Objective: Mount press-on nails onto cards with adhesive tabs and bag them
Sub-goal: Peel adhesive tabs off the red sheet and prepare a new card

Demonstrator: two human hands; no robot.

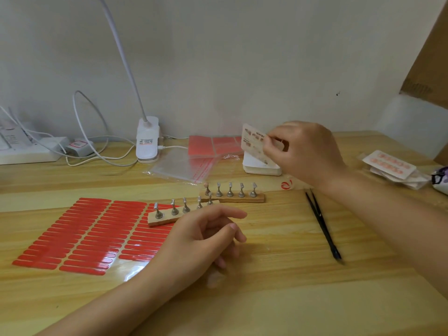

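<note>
A: Which step?
B: Card-picking. The right hand [303, 151] pinches a card [253, 144] above the stack [261, 167], two o'clock; the left hand [206, 236] rests loose, holding nothing.
A: Next?
B: Probably laying it by the red tabs [89, 234], nine o'clock.

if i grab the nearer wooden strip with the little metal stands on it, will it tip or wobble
The nearer wooden strip with five small metal stands is probably light and stiff, so it should lift flat. Its stands look top-heavy on narrow stems and may topple if merely resting there. One end lies on the glossy sheet of red adhesive tabs, so it might slide when pushed.
</note>
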